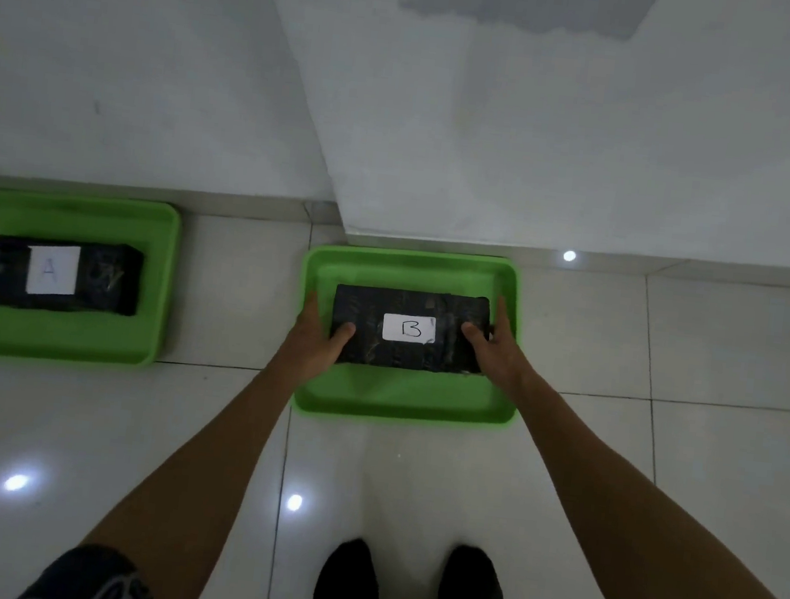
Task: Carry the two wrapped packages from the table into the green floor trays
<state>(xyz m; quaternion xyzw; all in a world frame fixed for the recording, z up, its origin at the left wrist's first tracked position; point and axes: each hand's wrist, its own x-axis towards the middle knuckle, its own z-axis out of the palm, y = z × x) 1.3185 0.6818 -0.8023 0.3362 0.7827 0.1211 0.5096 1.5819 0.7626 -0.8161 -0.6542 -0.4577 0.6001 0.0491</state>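
A black wrapped package with a white label "B" (409, 328) lies inside the right green tray (402, 400) on the floor. My left hand (318, 335) grips its left end, thumb on top. My right hand (495, 346) grips its right end the same way. A second black wrapped package with a white label "A" (57, 274) rests flat in the left green tray (57, 337), with neither hand near it.
Both trays sit on white floor tiles close to a white wall (497, 139) behind them. A strip of bare tile separates the trays. My two feet in black shoes (406, 593) stand on the tiles just in front of the right tray.
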